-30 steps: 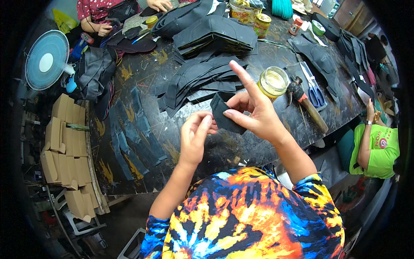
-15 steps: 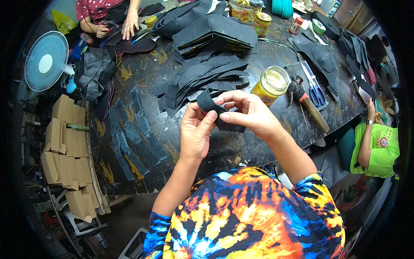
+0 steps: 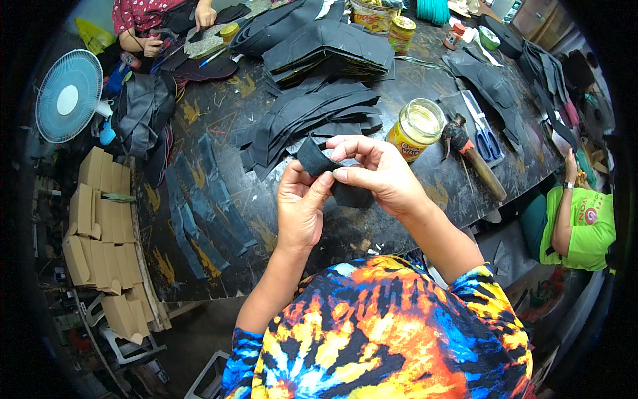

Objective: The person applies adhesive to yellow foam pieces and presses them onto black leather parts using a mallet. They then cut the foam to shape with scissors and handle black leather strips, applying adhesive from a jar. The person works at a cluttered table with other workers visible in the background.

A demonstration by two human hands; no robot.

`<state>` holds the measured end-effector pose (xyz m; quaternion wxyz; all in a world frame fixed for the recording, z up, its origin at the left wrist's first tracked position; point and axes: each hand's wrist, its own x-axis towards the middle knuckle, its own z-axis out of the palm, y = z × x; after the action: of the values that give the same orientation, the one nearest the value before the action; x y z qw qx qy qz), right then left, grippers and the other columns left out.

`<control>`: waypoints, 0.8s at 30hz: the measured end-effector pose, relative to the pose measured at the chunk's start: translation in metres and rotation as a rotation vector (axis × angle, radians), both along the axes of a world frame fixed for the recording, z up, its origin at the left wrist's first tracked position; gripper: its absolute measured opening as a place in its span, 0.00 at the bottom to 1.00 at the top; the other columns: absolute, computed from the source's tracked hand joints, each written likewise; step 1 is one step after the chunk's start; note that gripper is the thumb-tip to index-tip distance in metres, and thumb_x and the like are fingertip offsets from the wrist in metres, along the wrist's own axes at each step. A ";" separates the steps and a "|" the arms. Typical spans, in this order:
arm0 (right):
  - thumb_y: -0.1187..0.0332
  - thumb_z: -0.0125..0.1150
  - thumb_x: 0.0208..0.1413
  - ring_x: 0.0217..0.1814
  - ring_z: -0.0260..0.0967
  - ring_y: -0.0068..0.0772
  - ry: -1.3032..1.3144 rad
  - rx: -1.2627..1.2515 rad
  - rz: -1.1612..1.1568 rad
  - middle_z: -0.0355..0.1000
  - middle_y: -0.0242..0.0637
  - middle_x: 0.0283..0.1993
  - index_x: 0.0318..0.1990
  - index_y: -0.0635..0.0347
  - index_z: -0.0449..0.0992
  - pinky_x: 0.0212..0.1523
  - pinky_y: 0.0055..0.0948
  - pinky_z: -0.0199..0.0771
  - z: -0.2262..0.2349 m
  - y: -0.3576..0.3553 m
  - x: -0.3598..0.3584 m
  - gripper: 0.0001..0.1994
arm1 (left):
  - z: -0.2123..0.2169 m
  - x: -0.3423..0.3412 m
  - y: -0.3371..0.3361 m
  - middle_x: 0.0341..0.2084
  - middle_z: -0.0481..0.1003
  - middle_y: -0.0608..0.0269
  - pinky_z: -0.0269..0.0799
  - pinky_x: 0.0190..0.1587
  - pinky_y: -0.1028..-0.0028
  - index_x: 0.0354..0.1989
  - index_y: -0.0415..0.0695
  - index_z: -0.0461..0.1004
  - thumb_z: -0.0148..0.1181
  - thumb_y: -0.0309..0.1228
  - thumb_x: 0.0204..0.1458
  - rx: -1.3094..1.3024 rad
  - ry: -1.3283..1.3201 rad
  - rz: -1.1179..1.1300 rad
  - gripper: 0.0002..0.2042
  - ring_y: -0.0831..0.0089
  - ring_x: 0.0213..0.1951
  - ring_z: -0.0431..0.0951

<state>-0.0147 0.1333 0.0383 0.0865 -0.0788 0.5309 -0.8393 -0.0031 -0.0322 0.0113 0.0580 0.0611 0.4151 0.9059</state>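
Note:
Between both my hands, above the near part of the table, is a black leather-like piece (image 3: pixel 316 157) with a curled upper end. My left hand (image 3: pixel 302 206) pinches its left side between thumb and fingers. My right hand (image 3: pixel 379 174) grips it from the right, thumb close to the left thumb. A dark lower flap hangs beneath the fingers. Just beyond lies a fanned stack of black cut pieces (image 3: pixel 309 120). A glass jar (image 3: pixel 417 130) with a yellow label and pale contents stands open right of my right hand.
A hammer (image 3: pixel 480 163) and blue-handled scissors (image 3: pixel 488 143) lie at the right. Dark strips (image 3: pixel 206 206) lie at the left of the black table (image 3: pixel 266 266). A taller black stack (image 3: pixel 325 53) stands behind. A fan (image 3: pixel 68 98), cardboard boxes (image 3: pixel 106 246) and two other people flank the table.
My hands and the black piece have shifted very slightly left, with the right fingers closer to its fold. Across the table, the co-worker's hand has lifted, and a grey patterned piece now shows there.

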 end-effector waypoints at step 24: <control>0.70 0.71 0.53 0.54 0.68 0.24 0.195 0.253 0.099 0.71 0.35 0.49 0.74 0.55 0.53 0.57 0.27 0.67 0.004 0.015 0.012 0.43 | 0.015 -0.017 -0.026 0.33 0.79 0.71 0.77 0.43 0.74 0.43 0.52 0.71 0.56 0.32 0.67 0.067 -0.215 0.054 0.01 0.78 0.36 0.79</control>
<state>-0.0030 0.1482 0.0423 0.0851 -0.1744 0.6337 -0.7489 -0.0199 -0.0583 0.0260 0.0757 -0.0456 0.3776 0.9217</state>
